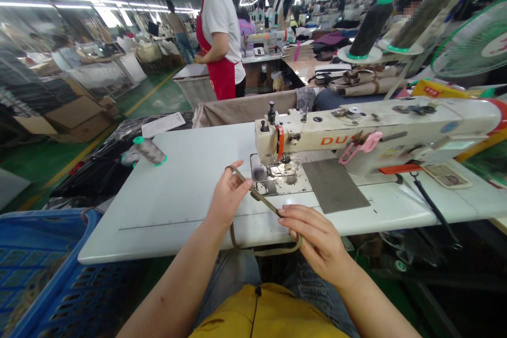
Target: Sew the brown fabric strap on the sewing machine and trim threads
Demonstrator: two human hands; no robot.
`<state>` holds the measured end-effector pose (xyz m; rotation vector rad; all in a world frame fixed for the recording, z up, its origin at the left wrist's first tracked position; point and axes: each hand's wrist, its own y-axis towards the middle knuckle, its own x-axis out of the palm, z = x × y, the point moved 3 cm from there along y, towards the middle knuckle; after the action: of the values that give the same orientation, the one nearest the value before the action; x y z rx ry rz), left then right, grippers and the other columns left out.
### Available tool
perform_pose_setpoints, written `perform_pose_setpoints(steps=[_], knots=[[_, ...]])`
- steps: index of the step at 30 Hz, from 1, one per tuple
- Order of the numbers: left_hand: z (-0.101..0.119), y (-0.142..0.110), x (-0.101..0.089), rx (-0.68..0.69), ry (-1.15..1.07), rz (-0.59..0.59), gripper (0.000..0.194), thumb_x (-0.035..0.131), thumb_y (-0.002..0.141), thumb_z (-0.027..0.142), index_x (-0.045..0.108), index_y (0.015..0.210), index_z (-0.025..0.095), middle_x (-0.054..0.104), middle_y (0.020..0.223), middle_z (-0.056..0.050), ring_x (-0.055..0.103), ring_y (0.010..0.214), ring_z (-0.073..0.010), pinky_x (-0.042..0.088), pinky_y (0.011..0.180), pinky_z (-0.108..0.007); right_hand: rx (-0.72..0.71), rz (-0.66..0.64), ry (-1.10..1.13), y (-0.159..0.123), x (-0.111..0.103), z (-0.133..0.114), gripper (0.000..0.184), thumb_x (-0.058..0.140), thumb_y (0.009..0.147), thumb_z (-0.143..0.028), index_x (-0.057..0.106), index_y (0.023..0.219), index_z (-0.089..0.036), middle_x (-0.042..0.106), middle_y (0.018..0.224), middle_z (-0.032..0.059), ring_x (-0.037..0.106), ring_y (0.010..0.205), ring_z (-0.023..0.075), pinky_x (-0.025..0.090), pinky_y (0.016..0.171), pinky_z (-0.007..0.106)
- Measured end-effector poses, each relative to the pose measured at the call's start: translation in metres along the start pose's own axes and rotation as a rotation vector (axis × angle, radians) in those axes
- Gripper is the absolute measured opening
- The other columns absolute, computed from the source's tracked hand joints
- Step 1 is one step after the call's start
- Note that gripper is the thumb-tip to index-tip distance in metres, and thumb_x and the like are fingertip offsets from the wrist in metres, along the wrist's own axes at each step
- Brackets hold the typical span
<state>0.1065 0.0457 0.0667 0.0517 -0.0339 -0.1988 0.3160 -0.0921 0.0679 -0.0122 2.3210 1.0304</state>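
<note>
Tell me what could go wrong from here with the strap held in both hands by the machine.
1. The left hand pinches the strap close to the presser foot; fingers could stray under the needle.
2. The strap's slack loop hangs off the table edge and may twist or snag.
3. The spool lies on its side and might roll off.

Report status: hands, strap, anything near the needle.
Left hand and right hand both pinch the olive strap, stretched between them. Strap loops below the table edge. Grey fabric piece lies beside the sewing machine.
</note>
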Motion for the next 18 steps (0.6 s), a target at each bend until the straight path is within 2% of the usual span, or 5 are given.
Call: perform_pose_setpoints(steps=[4, 6, 10, 14, 18], knots=[[-0.014, 0.006, -0.001, 0.167, 0.28, -0.085, 0.032, 0.07, 0.094, 0.035, 0.075, 0.123, 0.021, 0.076, 0.11, -0.009, 0.07, 0.109, -0.0253, 0.052, 0.105, -0.042, 0.005, -0.088, -0.03, -0.004, 0.0, 0.004, 0.039, 0.055, 0.104, -0.009, 0.065, 0.138, -0.025, 0.076, 0.133, 0.0099, 0.07, 0.129, 0.0249, 0.061, 0.107, 0.046], [-0.025, 0.008, 0.001, 0.253, 0.446, -0.133, 0.023, 0.065, 0.094, 0.028, 0.082, 0.109, 0.022, 0.076, 0.122, -0.01, 0.068, 0.121, -0.0282, 0.048, 0.116, -0.046, 0.021, -0.113, -0.044, -0.009, -0.002, 0.006, 0.036, 0.054, 0.104, -0.009, 0.066, 0.135, -0.025, 0.078, 0.129, 0.0091, 0.071, 0.128, 0.0245, 0.061, 0.107, 0.045], [-0.046, 0.005, 0.011, 0.328, 0.698, -0.311, 0.046, 0.059, 0.083, 0.013, 0.08, 0.123, 0.023, 0.067, 0.148, -0.01, 0.054, 0.148, -0.0321, 0.038, 0.13, -0.051, 0.062, -0.142, -0.061, -0.021, -0.007, 0.011, 0.028, 0.053, 0.105, -0.012, 0.066, 0.127, -0.024, 0.079, 0.123, 0.0087, 0.072, 0.124, 0.0241, 0.061, 0.105, 0.044], [-0.052, -0.001, 0.021, 0.408, 0.918, -0.603, 0.073, 0.06, 0.086, 0.017, 0.055, 0.159, 0.023, 0.047, 0.169, -0.005, 0.034, 0.163, -0.0316, 0.03, 0.136, -0.052, 0.112, -0.163, -0.049, -0.024, -0.008, 0.015, 0.019, 0.054, 0.107, -0.016, 0.066, 0.117, -0.025, 0.079, 0.113, 0.0074, 0.074, 0.116, 0.0238, 0.062, 0.099, 0.04], [-0.057, 0.01, 0.009, 0.344, 1.127, -0.577, 0.069, 0.052, 0.101, 0.03, 0.038, 0.168, 0.025, 0.035, 0.176, -0.006, 0.027, 0.166, -0.033, 0.024, 0.136, -0.06, 0.101, -0.187, -0.018, -0.016, 0.0, 0.016, 0.019, 0.05, 0.108, -0.016, 0.065, 0.116, -0.024, 0.079, 0.114, 0.0071, 0.074, 0.117, 0.0226, 0.061, 0.1, 0.039]])
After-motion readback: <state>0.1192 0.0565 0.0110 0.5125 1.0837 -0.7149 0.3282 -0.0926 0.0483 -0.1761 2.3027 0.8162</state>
